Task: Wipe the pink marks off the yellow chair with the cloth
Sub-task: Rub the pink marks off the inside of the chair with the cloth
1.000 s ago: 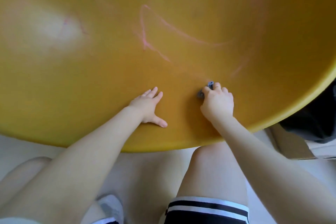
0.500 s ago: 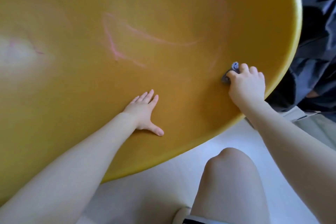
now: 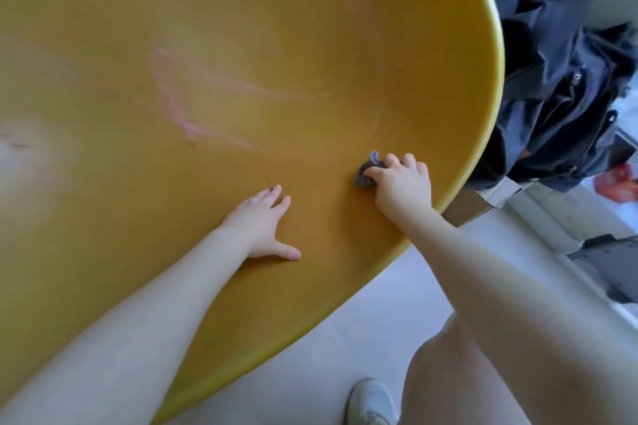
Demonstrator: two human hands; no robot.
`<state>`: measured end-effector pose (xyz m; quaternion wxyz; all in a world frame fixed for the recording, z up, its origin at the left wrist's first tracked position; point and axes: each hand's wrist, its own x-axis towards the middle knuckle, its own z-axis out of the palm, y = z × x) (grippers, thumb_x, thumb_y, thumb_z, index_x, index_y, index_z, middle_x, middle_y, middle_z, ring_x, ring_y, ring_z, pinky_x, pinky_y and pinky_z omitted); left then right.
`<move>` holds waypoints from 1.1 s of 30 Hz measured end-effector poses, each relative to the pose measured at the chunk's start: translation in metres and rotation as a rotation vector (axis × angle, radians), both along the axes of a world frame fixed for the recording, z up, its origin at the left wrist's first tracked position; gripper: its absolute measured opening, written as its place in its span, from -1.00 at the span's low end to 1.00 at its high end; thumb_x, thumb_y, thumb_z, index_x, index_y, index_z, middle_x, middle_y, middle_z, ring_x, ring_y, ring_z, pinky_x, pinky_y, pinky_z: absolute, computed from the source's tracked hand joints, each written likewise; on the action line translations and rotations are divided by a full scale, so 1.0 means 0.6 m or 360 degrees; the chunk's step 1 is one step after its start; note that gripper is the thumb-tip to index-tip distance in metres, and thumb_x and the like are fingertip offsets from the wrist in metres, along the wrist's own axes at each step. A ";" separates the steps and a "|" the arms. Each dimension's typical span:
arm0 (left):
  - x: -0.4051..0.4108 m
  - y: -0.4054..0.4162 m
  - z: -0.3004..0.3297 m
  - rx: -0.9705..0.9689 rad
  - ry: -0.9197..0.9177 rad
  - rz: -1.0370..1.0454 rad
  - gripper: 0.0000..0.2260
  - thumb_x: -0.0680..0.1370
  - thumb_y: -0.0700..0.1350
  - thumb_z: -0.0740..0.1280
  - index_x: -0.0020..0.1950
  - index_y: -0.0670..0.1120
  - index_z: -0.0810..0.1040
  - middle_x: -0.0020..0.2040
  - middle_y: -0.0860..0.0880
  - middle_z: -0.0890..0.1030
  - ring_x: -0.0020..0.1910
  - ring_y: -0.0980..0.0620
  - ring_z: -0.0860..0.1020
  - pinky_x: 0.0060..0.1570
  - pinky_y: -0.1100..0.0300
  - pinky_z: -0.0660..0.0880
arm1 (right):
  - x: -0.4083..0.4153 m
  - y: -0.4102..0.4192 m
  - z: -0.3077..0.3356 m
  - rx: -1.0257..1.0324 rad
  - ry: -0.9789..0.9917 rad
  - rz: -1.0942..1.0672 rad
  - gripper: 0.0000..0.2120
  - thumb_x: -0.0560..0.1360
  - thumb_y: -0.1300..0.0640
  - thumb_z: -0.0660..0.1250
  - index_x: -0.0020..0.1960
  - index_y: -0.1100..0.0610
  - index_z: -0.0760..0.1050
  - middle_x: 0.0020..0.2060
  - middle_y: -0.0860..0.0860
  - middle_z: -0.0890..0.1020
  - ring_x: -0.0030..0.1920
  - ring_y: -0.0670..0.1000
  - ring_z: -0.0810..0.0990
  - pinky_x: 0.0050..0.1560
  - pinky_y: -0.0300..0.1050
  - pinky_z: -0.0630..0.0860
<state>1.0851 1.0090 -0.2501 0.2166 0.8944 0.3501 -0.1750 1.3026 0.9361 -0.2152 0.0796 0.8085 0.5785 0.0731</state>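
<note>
The yellow chair [image 3: 241, 3] fills most of the view as a broad curved shell. Pink marks [image 3: 179, 114] run across its middle, one steep stroke and fainter curved lines to the right; a faint red smear sits at the far left. My right hand [image 3: 402, 185] is closed around a small grey cloth [image 3: 366, 173], pressing it on the shell near the right rim, to the right of and below the pink marks. My left hand [image 3: 263, 222] lies flat on the shell with fingers spread, below the marks.
Dark blue clothing [image 3: 559, 79] is heaped just past the chair's right rim, over a cardboard box [image 3: 473, 205]. Pale floor [image 3: 345, 338] lies below the rim. My bare knee [image 3: 448, 373] and a white shoe [image 3: 371, 402] are at the bottom right.
The view swung left, so the chair's right rim and the dark clothing came into sight. My right hand stayed shut on the cloth against the shell. My left hand stayed flat.
</note>
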 end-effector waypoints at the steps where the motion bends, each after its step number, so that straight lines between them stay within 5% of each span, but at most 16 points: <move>1: 0.000 0.000 -0.001 -0.0001 0.0001 -0.0008 -0.06 0.39 0.35 0.30 0.56 -0.03 -0.09 0.56 -0.03 -0.17 0.53 -0.01 -0.09 0.46 0.10 -0.02 | 0.016 0.010 0.008 0.0089 -0.0067 -0.0173 -0.65 0.53 0.20 0.11 0.23 -0.04 0.47 0.14 0.08 0.43 0.13 0.16 0.32 0.08 -0.02 0.20; 5: 0.002 0.016 -0.006 0.0038 -0.0028 0.0022 -0.22 0.45 0.27 0.29 0.54 0.02 0.04 0.55 0.03 -0.03 0.51 -0.03 -0.01 0.45 0.07 0.08 | 0.008 0.047 -0.019 0.0419 0.0069 -0.0492 -0.76 0.51 0.27 0.11 0.12 0.14 0.46 0.18 0.15 0.40 0.10 0.19 0.32 0.06 0.02 0.19; 8: 0.017 0.036 0.007 0.0217 -0.0054 -0.0037 -0.30 0.48 0.19 0.31 0.52 -0.02 0.12 0.50 -0.01 0.16 0.47 -0.04 0.10 0.40 0.08 0.14 | -0.058 0.040 -0.061 0.0205 0.0295 -0.0139 -0.70 0.51 0.24 0.12 0.20 0.09 0.45 0.19 0.11 0.40 0.10 0.17 0.34 0.03 -0.02 0.22; 13: 0.071 0.083 0.022 0.0564 0.0054 -0.0114 0.04 0.36 0.23 0.42 0.54 -0.16 -0.18 0.54 -0.11 -0.22 0.53 -0.07 -0.15 0.47 0.06 -0.14 | -0.030 0.046 -0.044 -0.0093 0.0262 0.0445 -0.66 0.55 0.18 0.13 0.29 -0.03 0.43 0.20 0.06 0.43 0.10 0.14 0.37 -0.01 -0.07 0.24; 16: 0.101 0.108 0.023 0.0643 0.0184 -0.0200 0.17 0.26 0.30 0.44 0.52 -0.18 -0.24 0.51 -0.14 -0.34 0.51 -0.08 -0.26 0.45 0.05 -0.22 | 0.061 0.083 -0.012 0.0168 -0.0125 0.0390 -0.69 0.45 0.23 0.15 0.06 0.05 0.60 -0.04 0.12 0.54 -0.05 0.19 0.46 -0.10 -0.03 0.33; 22: 0.133 0.140 0.012 0.0425 0.0426 -0.0143 0.28 0.17 0.35 0.47 0.51 -0.17 -0.30 0.51 -0.17 -0.31 0.53 -0.07 -0.17 0.47 0.06 -0.15 | 0.092 0.149 -0.004 0.0663 -0.0047 0.0026 -0.79 0.32 0.36 0.20 -0.17 0.23 0.59 -0.16 0.26 0.56 -0.26 0.25 0.48 -0.23 0.02 0.41; 26: 0.125 0.139 0.010 0.0361 0.0316 -0.0126 0.27 0.16 0.32 0.49 0.52 -0.14 -0.28 0.52 -0.13 -0.31 0.53 -0.05 -0.16 0.47 0.10 -0.11 | 0.006 0.103 -0.060 0.0342 0.0163 0.0344 -0.61 0.32 0.20 0.01 -0.16 0.11 0.62 -0.17 0.15 0.57 -0.31 0.17 0.48 -0.31 -0.10 0.37; 29: 0.118 0.138 0.014 0.0341 0.0276 -0.0110 0.26 0.17 0.31 0.50 0.53 -0.12 -0.27 0.52 -0.11 -0.32 0.53 -0.03 -0.17 0.47 0.10 -0.11 | 0.000 0.096 -0.055 -0.0011 0.0175 0.0502 -0.66 0.48 0.22 0.12 0.17 0.06 0.53 0.12 0.12 0.48 -0.02 0.19 0.44 -0.07 -0.04 0.31; 33: 0.120 0.137 0.014 0.0336 0.0244 -0.0097 0.26 0.17 0.32 0.49 0.53 -0.11 -0.27 0.52 -0.10 -0.31 0.53 -0.02 -0.17 0.47 0.11 -0.12 | 0.073 0.139 -0.024 0.0427 -0.0058 0.0404 -0.66 0.37 0.15 0.07 -0.12 0.05 0.63 -0.19 0.13 0.56 -0.21 0.18 0.51 -0.26 -0.07 0.37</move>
